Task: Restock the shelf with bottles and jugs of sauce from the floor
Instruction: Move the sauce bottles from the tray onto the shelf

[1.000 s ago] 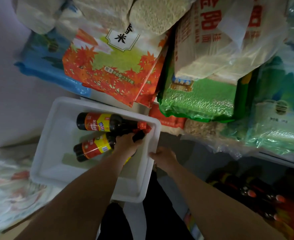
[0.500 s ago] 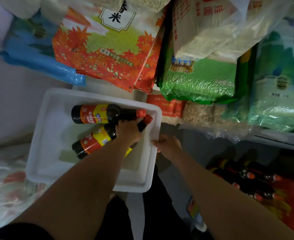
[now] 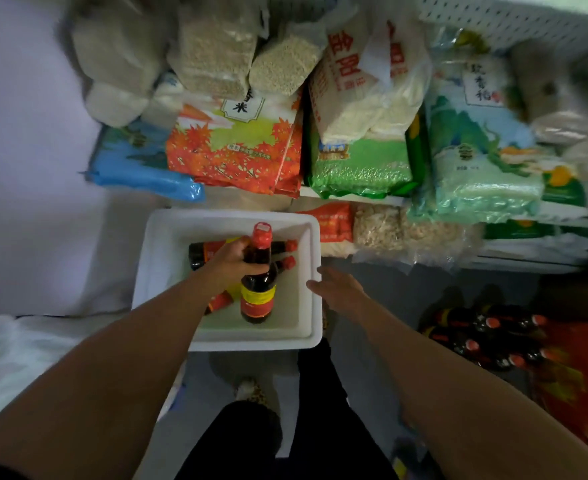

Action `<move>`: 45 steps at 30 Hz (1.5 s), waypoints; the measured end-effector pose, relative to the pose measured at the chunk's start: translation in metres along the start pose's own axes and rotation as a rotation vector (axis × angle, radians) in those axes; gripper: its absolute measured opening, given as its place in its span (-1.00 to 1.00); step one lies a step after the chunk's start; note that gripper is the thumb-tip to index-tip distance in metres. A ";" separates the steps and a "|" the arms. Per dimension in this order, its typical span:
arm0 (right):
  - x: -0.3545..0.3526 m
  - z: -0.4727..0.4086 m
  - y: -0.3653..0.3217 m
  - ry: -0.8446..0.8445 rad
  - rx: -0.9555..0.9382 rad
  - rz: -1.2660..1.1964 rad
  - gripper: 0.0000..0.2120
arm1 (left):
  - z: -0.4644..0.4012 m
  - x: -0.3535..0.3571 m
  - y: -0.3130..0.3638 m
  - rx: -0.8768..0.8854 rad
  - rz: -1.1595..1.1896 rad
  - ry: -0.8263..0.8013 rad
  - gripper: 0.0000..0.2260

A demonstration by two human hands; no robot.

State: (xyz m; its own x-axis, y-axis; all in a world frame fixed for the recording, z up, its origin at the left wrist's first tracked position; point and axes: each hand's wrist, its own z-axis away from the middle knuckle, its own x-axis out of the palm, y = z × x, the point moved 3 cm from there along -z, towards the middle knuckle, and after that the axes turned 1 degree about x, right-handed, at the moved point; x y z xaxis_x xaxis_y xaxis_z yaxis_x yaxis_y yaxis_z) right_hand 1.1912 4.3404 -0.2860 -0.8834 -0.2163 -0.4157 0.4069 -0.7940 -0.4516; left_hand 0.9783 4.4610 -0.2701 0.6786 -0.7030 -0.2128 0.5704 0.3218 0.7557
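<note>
My left hand [image 3: 232,263] grips the shoulder of a dark sauce bottle [image 3: 259,289] with a red cap and a red and yellow label, holding it upright above a white foam box [image 3: 313,327] on the floor. Two more sauce bottles [image 3: 285,254] lie on their sides in the box, partly hidden behind my hand. My right hand [image 3: 337,289] hovers with spread fingers just off the box's right rim, holding nothing. Several dark sauce bottles with red caps [image 3: 486,336] lie on the floor at the lower right.
Shelves [image 3: 528,261] ahead are stacked with bags of rice and grain [image 3: 237,154]. A pale wall stands to the left. A plastic-covered bundle [image 3: 5,355] lies at the lower left. My legs and a foot [image 3: 249,389] stand on the grey floor below the box.
My left hand has lifted one bottle upright out of the box. My right hand has let go of the box's rim and opened. The camera has pulled back and up.
</note>
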 end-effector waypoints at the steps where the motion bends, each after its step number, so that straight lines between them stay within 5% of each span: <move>1: -0.002 0.012 -0.005 -0.011 -0.003 -0.071 -0.46 | 0.011 -0.002 0.013 0.016 0.010 -0.018 -0.51; 8: -0.049 0.112 -0.064 -0.099 -0.245 -0.312 -0.49 | 0.086 -0.037 0.144 0.270 0.048 -0.122 -0.49; 17: -0.131 0.237 -0.164 -0.290 -0.757 -0.599 0.03 | 0.205 -0.044 0.340 0.710 0.368 -0.216 -0.77; 21: -0.158 0.275 -0.200 -0.193 -0.872 -0.658 -0.12 | 0.233 -0.051 0.385 0.803 0.404 -0.035 -0.71; 24: -0.180 0.291 -0.211 -0.029 -0.916 -0.748 -0.37 | 0.243 -0.062 0.393 0.845 0.142 0.189 -0.66; 30: -0.217 0.311 -0.222 0.284 -0.946 -1.023 -0.40 | 0.233 -0.031 0.377 0.846 -0.166 0.156 -0.24; 33: -0.229 0.309 -0.229 0.420 -0.943 -1.032 -0.43 | 0.219 -0.007 0.393 0.915 -0.299 0.308 -0.10; 39: -0.283 0.290 -0.260 0.530 -1.076 -0.964 -0.37 | 0.179 -0.003 0.459 0.974 -0.227 0.496 -0.14; 45: -0.340 0.235 -0.259 0.497 -1.088 -0.885 -0.37 | 0.112 -0.010 0.499 0.953 -0.146 0.342 -0.24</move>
State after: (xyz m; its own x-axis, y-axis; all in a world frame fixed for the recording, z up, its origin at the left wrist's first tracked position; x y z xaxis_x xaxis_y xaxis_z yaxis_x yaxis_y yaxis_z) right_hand 1.3316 4.4861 0.1584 -0.8541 0.4870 0.1828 -0.0391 0.2904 -0.9561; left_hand 1.2043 4.5577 0.1779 0.8126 -0.4286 -0.3950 0.1540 -0.4958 0.8547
